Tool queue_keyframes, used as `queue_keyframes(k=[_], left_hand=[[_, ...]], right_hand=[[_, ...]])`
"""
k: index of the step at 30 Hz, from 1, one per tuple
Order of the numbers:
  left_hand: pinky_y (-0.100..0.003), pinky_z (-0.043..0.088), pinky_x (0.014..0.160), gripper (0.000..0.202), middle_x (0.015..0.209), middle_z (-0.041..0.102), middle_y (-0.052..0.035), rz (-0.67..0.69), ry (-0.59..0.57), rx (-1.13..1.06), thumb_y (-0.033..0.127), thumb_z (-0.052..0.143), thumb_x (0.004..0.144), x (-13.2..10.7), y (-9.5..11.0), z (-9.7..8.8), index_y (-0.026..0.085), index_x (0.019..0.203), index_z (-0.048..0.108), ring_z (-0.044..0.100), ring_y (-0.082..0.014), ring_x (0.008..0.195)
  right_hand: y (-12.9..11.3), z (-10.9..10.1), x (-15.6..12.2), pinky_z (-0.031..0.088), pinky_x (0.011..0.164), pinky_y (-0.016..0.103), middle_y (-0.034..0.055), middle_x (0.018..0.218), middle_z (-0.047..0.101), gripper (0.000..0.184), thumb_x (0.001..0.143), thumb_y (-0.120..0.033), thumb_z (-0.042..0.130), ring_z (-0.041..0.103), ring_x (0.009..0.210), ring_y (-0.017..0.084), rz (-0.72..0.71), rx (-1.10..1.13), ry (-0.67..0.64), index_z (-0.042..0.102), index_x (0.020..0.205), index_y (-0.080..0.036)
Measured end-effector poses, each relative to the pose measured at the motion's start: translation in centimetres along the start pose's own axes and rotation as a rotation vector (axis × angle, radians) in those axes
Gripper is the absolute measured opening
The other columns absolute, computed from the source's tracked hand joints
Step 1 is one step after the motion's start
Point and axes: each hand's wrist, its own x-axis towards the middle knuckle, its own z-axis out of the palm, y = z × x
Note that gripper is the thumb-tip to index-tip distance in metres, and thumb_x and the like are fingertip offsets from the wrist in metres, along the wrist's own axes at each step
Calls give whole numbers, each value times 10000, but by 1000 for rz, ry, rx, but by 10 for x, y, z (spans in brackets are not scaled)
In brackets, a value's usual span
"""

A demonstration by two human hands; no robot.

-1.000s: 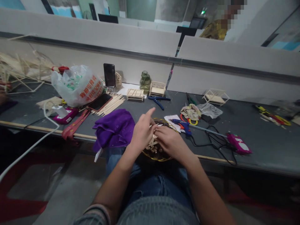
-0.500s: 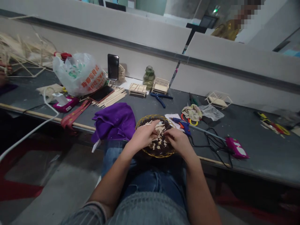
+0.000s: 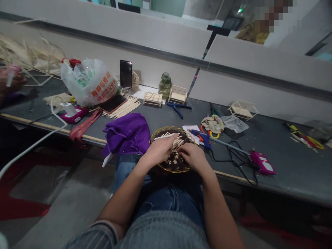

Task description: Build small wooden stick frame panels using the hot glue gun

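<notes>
A round dark basket with a gold rim (image 3: pixel 178 171) sits at my lap by the table edge. Thin pale wooden sticks (image 3: pixel 177 142) and many short cut pieces (image 3: pixel 172 160) lie inside it. My left hand (image 3: pixel 161 150) reaches over the left side of the basket, fingers curled beside the sticks; what they grip is hidden. From the right, my right hand (image 3: pixel 194 156) bends in with its fingertips together at the small pieces. Anything between those fingertips is too small to name.
A purple cloth (image 3: pixel 128 133) lies left of the basket. On the right are a blue glue gun (image 3: pixel 203 138), black cable (image 3: pixel 234 155) and magenta power strip (image 3: pixel 263 162). Behind stand small stick-built furniture models (image 3: pixel 152 99), blue pliers (image 3: pixel 177 109) and a plastic bag (image 3: pixel 89 83).
My right hand has shifted slightly left, closer to my left hand over the basket. At the far left, another person's hand has come further into view.
</notes>
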Motion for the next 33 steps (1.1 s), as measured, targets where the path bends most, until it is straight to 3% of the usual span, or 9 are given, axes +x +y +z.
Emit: queue_keyframes(k=[8, 16, 23, 33], left_hand=[[-399, 469, 997, 619, 1360, 578, -158, 23, 15, 33, 74, 430, 874, 1, -2, 1, 170, 1476, 319, 567, -255, 1238], [-337, 490, 876, 692, 1066, 698, -74, -47, -36, -61, 59, 471, 812, -1, -3, -4, 194, 1476, 331, 643, -233, 1010], [-296, 481, 837, 735, 1026, 712, -45, -95, -40, -127, 63, 454, 813, 0, -4, -5, 205, 1509, 268, 651, -208, 959], [-291, 482, 831, 707, 1015, 715, -47, -102, -20, -159, 96, 486, 825, 0, -2, -7, 196, 1498, 292, 656, -206, 946]], right_hand=[[0, 0, 3, 405, 790, 268, 21, 1009, 704, 146, 846, -183, 618, 616, 967, 181, -11, 23, -38, 724, 919, -251], [2, -1, 2, 404, 770, 264, 37, 933, 698, 129, 886, -194, 573, 621, 911, 181, 8, 21, -26, 700, 898, -210], [5, 1, 3, 414, 858, 278, 40, 1012, 700, 222, 852, -119, 584, 603, 1010, 188, -56, 61, -17, 724, 978, -237], [-4, 0, 3, 407, 816, 275, 56, 979, 701, 177, 899, -140, 553, 591, 964, 191, -78, -15, -17, 716, 920, -205]])
